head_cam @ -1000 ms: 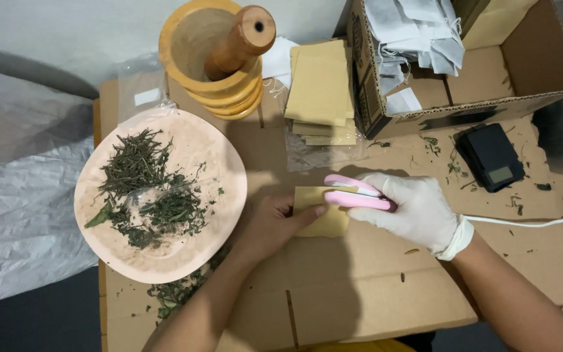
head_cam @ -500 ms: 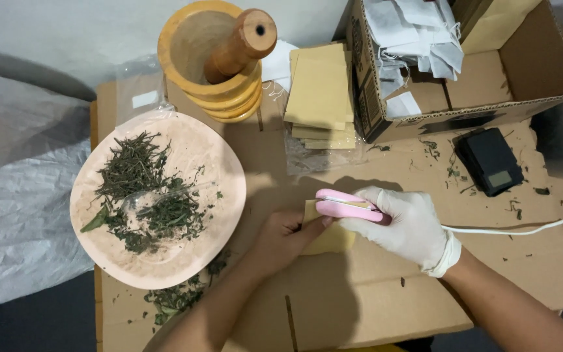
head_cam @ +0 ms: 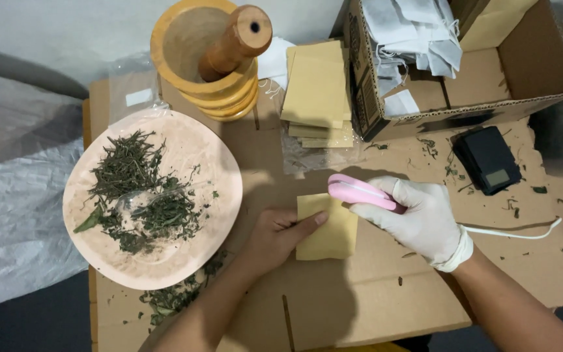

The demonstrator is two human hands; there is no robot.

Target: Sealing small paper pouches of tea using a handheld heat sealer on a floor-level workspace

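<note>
My left hand, bare, holds the left edge of a small tan paper pouch that lies on the cardboard. My right hand wears a white glove and grips a pink hand-held sealer with a white cord, clamped over the pouch's upper right edge. Left of my hands stands a pink plate heaped with dried green herbs.
A wooden mortar with pestle stands at the back, a stack of tan pouches beside it. An open cardboard box holds white bags. A small black scale lies at right. Herb crumbs litter the cardboard sheet.
The pouch and both hands sit lower in the view than before. The sealer stays clamped on the pouch's top edge, and my left fingers have shifted along its left side.
</note>
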